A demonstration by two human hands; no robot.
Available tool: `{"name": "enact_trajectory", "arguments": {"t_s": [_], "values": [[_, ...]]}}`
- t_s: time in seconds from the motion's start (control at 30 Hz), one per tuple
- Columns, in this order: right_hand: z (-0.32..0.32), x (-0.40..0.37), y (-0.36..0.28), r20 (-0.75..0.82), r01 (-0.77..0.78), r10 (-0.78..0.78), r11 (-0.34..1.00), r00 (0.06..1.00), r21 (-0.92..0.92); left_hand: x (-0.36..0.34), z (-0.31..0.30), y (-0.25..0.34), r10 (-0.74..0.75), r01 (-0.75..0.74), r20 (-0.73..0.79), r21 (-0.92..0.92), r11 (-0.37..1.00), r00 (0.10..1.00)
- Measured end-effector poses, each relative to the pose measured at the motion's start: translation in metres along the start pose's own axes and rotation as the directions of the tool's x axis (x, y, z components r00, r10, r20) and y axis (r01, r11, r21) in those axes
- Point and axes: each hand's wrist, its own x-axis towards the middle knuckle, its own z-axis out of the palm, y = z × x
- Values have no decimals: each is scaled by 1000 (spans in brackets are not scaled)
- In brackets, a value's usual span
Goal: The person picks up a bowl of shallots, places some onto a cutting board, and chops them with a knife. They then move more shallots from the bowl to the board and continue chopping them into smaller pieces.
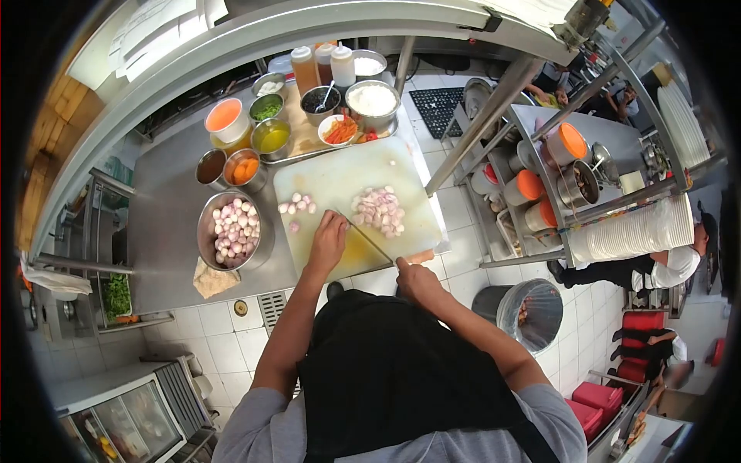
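My right hand (415,278) grips the handle of a long knife (369,238) whose blade runs up and left across the pale cutting board (340,181). My left hand (329,239) rests fingers-down on the board at the blade's tip; what lies under it is hidden. A heap of cut shallot pieces (380,208) lies right of the blade. A few peeled whole shallots (296,205) sit left of my left hand. A steel bowl (207,247) of peeled shallots stands left of the board.
Behind the board stand several steel tubs of sauces and chopped vegetables (270,139), a bowl of white grains (372,100) and squeeze bottles (306,68). A lined bin (529,309) stands on the floor at right. Another person (664,266) is by the plate rack.
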Motion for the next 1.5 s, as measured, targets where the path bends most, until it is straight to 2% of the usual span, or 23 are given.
{"name": "enact_trajectory", "arguments": {"t_s": [0.07,0.2,0.4,0.47,0.8,0.9,1.0,1.07,1.1,1.17,1.2,1.27,1.4,1.47,1.5], "values": [[-5,3,-3,59,-40,42,999,997,-38,0,0,0,10,-10,-7,7,1000,1000],[-7,1,-4,12,-15,16,1000,1000,-12,0,1,-4,-7,7,-4,9,1000,1000],[-1,1,3,64,-54,53,999,997,6,-6,3,-7,14,-13,-45,4,1000,999],[-10,-2,4,2,27,-27,999,1000,45,-3,3,-6,-22,21,-39,-16,1000,999],[-15,-6,-4,1,27,-27,1000,1000,9,-4,2,-5,1,-1,-42,-7,1000,999],[-4,1,2,37,-33,33,999,999,-17,-5,4,-5,38,-38,-50,1,999,998],[-8,11,4,94,-70,70,998,993,-1,-5,2,-3,-40,38,-31,-39,999,999],[-14,11,18,63,26,-35,989,997,142,-3,3,3,-68,69,18,-29,997,997],[-15,9,24,38,16,-22,988,999,151,-2,4,1,-71,71,15,-27,997,997],[-17,6,24,11,-4,2,991,1000,132,1,7,-4,-11,4,62,107,994,998],[-17,3,25,-22,-34,36,993,999,113,2,8,-6,-10,4,60,106,994,998],[-13,1,22,-41,-37,41,995,998,88,6,10,-4,-126,101,114,199,975,986],[-2,-4,14,-10,-54,55,997,998,46,5,11,7,-173,169,23,118,979,985],[2,-5,11,-23,-43,43,999,999,-8,3,8,4,-43,41,60,30,999,997],[3,-6,10,-19,-44,43,999,999,-9,2,9,3,-47,45,60,29,999,997]]}}
